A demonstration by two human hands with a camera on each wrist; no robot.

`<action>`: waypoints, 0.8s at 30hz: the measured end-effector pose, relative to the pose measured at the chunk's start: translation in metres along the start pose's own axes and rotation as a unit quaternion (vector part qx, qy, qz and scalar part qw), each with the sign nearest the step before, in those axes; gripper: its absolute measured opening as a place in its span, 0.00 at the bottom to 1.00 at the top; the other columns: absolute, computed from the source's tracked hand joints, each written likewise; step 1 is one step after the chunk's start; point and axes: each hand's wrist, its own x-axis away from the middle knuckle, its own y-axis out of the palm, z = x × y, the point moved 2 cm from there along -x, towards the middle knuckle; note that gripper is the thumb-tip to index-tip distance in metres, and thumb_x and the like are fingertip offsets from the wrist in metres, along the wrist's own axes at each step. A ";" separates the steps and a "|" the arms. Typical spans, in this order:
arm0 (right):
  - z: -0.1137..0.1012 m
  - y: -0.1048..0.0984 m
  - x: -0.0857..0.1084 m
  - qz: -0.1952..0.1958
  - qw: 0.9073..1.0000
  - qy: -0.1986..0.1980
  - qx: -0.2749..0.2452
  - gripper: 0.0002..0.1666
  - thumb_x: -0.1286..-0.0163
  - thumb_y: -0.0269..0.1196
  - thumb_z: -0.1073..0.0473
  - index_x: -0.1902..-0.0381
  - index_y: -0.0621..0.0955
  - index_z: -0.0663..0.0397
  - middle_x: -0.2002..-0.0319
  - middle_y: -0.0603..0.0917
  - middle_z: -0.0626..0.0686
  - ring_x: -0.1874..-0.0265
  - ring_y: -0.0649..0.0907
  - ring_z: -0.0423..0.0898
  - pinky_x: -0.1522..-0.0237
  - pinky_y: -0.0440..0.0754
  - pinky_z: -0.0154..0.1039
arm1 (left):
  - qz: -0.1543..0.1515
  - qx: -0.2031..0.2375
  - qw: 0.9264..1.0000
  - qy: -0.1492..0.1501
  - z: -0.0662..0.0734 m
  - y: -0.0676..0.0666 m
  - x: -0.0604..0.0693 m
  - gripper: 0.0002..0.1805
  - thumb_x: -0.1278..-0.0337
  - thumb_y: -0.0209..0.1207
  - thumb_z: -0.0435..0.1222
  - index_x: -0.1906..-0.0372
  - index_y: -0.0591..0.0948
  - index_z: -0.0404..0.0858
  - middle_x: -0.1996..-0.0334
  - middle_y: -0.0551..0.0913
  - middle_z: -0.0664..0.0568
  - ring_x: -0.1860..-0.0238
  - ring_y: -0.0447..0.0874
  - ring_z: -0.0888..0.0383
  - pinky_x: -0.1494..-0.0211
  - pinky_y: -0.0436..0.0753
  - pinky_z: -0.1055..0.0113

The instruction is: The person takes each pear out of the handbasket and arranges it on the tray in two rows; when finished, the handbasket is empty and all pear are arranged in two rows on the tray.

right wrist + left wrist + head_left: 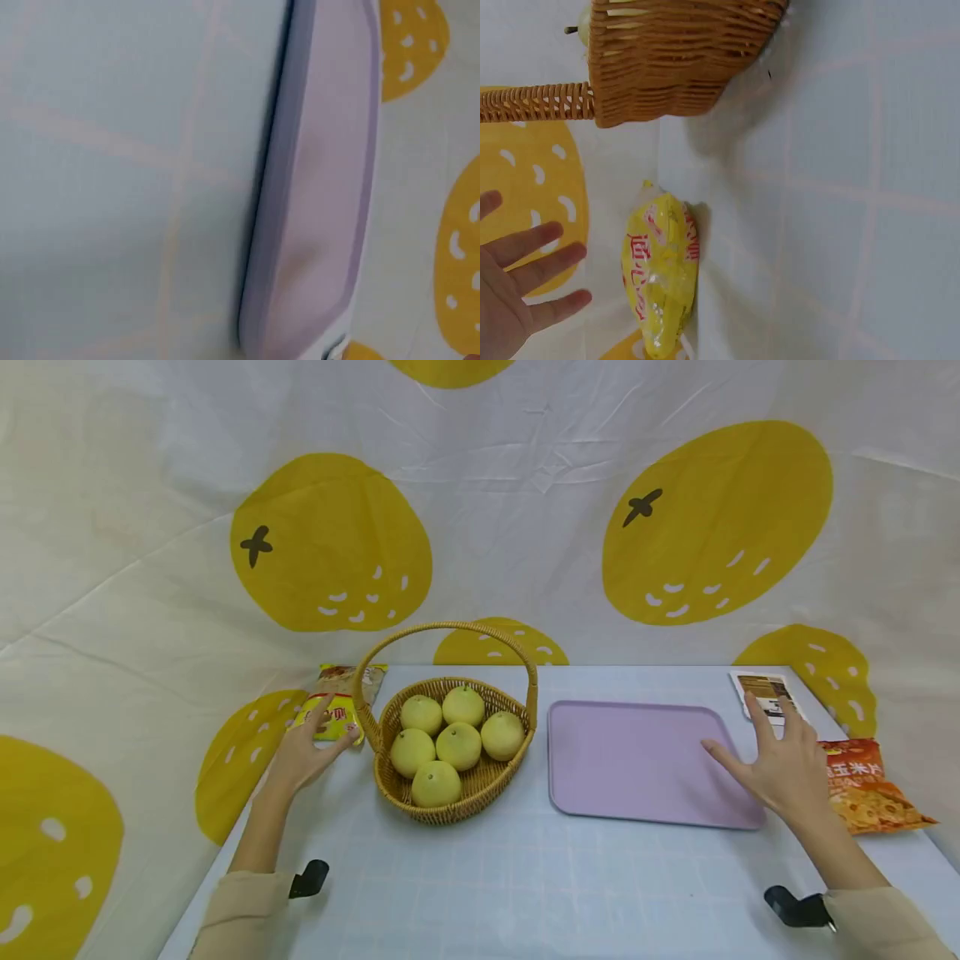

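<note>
My left hand (306, 752) hovers left of a wicker basket (471, 810), its fingers spread and holding nothing. Pale yellow-green round fruits (459, 746), several of them, lie inside the basket under its tall arched handle. Just beyond the left hand is a yellow snack bag (660, 270), partly covered by the fingers in the head view. Over the right end of a purple tray (637, 760) my right hand (787, 768) is held with fingers apart and nothing in its grasp. Bare tray surface shows in the right wrist view, where the hand itself is hardly visible.
A white-and-brown packet (765, 693) lies at the back right of the table (487, 885). Right of the right hand sits an orange-red snack bag (870, 789), close to the table's edge. A white curtain (517, 527) printed with yellow fruit hangs behind.
</note>
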 end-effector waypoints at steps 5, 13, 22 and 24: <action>-0.028 0.010 0.011 -0.007 0.992 -0.007 -0.123 0.51 0.38 0.59 0.38 0.26 0.50 0.51 0.35 0.54 0.75 0.42 0.59 0.75 0.52 0.60 0.77 | 0.017 0.186 0.982 -0.003 0.001 0.020 0.000 0.40 0.45 0.63 0.45 0.30 0.61 0.37 0.45 0.75 0.32 0.45 0.74 0.38 0.47 0.74 0.45; -0.080 0.037 0.021 -0.015 0.946 -0.083 -0.313 0.42 0.39 0.65 0.59 0.30 0.60 0.60 0.40 0.69 0.67 0.48 0.74 0.61 0.55 0.78 0.37 | 0.011 0.377 0.925 -0.044 0.004 0.051 0.000 0.39 0.43 0.62 0.35 0.28 0.57 0.38 0.38 0.67 0.35 0.38 0.67 0.41 0.51 0.74 0.80; -0.164 0.040 0.034 -0.050 0.884 -0.146 -0.441 0.45 0.50 0.70 0.73 0.34 0.65 0.66 0.44 0.74 0.66 0.51 0.76 0.63 0.56 0.79 0.54 | 0.012 0.453 0.885 -0.108 0.005 0.089 -0.004 0.38 0.40 0.60 0.35 0.28 0.57 0.39 0.33 0.62 0.37 0.34 0.62 0.42 0.38 0.71 0.62; -0.182 0.037 0.035 -0.054 0.870 -0.161 -0.463 0.44 0.53 0.70 0.74 0.36 0.65 0.70 0.44 0.74 0.68 0.52 0.76 0.63 0.55 0.78 0.55 | 0.022 0.461 0.880 -0.111 0.004 0.094 -0.004 0.38 0.40 0.60 0.35 0.28 0.57 0.38 0.32 0.62 0.37 0.34 0.62 0.42 0.36 0.67 0.56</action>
